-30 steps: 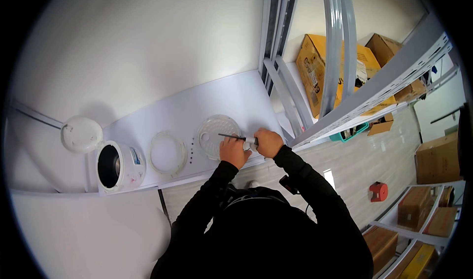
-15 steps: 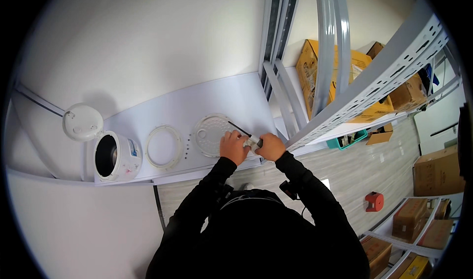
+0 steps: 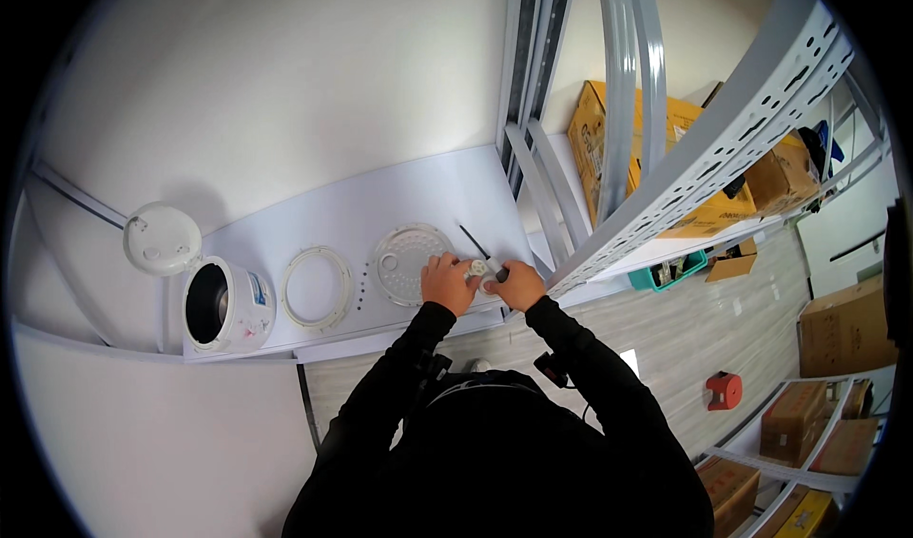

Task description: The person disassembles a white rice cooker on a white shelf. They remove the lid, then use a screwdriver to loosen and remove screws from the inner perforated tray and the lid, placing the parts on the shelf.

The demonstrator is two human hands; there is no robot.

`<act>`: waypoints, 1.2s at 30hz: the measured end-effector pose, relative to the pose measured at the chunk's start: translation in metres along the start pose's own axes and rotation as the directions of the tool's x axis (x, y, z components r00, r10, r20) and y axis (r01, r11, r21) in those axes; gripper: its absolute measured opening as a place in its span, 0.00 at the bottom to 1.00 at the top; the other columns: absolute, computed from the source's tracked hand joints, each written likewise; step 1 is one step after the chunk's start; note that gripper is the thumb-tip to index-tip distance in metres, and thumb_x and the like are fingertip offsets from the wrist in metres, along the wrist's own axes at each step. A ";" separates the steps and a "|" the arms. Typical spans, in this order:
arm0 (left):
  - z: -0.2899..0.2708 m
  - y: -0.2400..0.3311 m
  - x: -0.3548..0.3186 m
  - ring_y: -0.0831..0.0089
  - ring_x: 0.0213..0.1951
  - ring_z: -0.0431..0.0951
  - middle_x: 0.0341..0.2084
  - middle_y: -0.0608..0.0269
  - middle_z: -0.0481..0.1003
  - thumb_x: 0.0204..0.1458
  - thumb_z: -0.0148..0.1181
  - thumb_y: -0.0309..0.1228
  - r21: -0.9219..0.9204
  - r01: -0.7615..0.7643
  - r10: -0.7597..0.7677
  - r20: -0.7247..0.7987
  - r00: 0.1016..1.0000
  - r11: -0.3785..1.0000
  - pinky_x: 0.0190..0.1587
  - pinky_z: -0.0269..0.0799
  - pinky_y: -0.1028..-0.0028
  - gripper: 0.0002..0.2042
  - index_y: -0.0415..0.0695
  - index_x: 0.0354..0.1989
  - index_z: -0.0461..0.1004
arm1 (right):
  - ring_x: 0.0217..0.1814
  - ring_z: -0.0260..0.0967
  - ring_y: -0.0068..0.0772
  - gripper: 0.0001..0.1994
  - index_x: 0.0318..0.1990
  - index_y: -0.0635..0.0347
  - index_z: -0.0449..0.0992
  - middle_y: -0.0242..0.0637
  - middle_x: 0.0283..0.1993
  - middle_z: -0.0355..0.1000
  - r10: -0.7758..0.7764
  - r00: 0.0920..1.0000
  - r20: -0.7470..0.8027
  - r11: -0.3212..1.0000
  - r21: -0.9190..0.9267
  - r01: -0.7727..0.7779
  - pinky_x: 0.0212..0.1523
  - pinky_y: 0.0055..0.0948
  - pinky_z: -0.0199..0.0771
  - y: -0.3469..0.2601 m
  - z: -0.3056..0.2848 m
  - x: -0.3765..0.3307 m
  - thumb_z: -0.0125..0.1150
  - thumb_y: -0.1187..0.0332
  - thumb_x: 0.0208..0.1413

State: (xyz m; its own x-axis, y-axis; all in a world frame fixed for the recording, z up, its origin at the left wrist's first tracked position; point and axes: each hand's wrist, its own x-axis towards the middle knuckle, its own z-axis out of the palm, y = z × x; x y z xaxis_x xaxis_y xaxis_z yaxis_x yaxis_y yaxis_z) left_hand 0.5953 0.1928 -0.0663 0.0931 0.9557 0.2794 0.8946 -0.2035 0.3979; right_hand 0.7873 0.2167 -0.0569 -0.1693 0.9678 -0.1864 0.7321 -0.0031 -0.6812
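Note:
My left hand [image 3: 449, 283] is closed round a small white plastic part [image 3: 477, 267] with a rounded end, above the right part of the shelf. Close beside it, my right hand [image 3: 518, 285] grips a screwdriver [image 3: 475, 241], whose dark shaft points up and to the left while its handle is mostly hidden by the fingers. Just left of my hands lies a round, whitish translucent disc [image 3: 399, 264] with a dotted pattern. Beyond it come a scatter of small dark screws [image 3: 362, 289] and a white ring [image 3: 319, 288].
A white rice cooker [image 3: 249, 300] with a dark inside stands at the left end of the white shelf [image 3: 447, 182], its lid [image 3: 162, 240] swung open. Grey perforated posts [image 3: 704, 148] rise at the right. Yellow cartons [image 3: 590, 139], a teal bin [image 3: 670, 270] and a red stool [image 3: 724, 392] lie beyond.
The screwdriver has turned in my right hand, so its shaft points more steeply away from me. The white part in my left hand shows more plainly.

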 end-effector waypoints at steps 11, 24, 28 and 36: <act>0.001 -0.005 0.002 0.57 0.50 0.73 0.42 0.63 0.77 0.46 0.72 0.41 -0.065 0.025 -0.025 -0.001 1.000 0.998 0.51 0.66 0.55 0.15 0.53 0.43 0.84 | 0.46 0.77 0.59 0.25 0.43 0.69 0.79 0.56 0.42 0.77 -0.105 0.988 -0.112 0.990 -0.104 0.094 0.48 0.48 0.77 0.013 0.016 0.008 0.76 0.57 0.43; 0.008 -0.010 0.012 0.52 0.47 0.78 0.40 0.58 0.81 0.44 0.70 0.33 -0.229 -0.078 0.072 -0.035 0.997 0.970 0.54 0.67 0.55 0.16 0.48 0.44 0.79 | 0.45 0.73 0.61 0.19 0.41 0.70 0.76 0.56 0.41 0.74 -0.132 0.970 -0.206 0.990 0.011 0.137 0.47 0.49 0.74 -0.006 0.004 0.002 0.70 0.65 0.45; -0.005 -0.004 0.014 0.54 0.47 0.75 0.40 0.62 0.78 0.43 0.70 0.29 -0.209 -0.133 0.126 -0.048 0.991 0.969 0.54 0.66 0.56 0.16 0.51 0.44 0.81 | 0.46 0.74 0.61 0.18 0.42 0.69 0.76 0.55 0.41 0.74 -0.150 0.963 -0.223 0.988 0.002 0.155 0.48 0.49 0.75 -0.007 0.001 0.003 0.70 0.66 0.46; 0.001 -0.010 0.014 0.57 0.46 0.75 0.40 0.64 0.77 0.41 0.72 0.27 -0.166 -0.142 0.146 0.014 0.989 0.976 0.53 0.65 0.57 0.19 0.54 0.46 0.84 | 0.45 0.74 0.60 0.21 0.43 0.71 0.77 0.56 0.41 0.74 -0.164 0.957 -0.238 0.985 0.013 0.172 0.47 0.48 0.75 -0.014 0.002 0.001 0.72 0.64 0.45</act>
State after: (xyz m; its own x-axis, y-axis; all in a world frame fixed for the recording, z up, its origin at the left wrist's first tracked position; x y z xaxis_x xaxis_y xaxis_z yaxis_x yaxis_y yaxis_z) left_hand 0.5886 0.2085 -0.0675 0.2290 0.9186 0.3220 0.7874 -0.3693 0.4936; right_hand 0.7755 0.2171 -0.0495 -0.1252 0.9869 0.1019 0.6835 0.1603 -0.7121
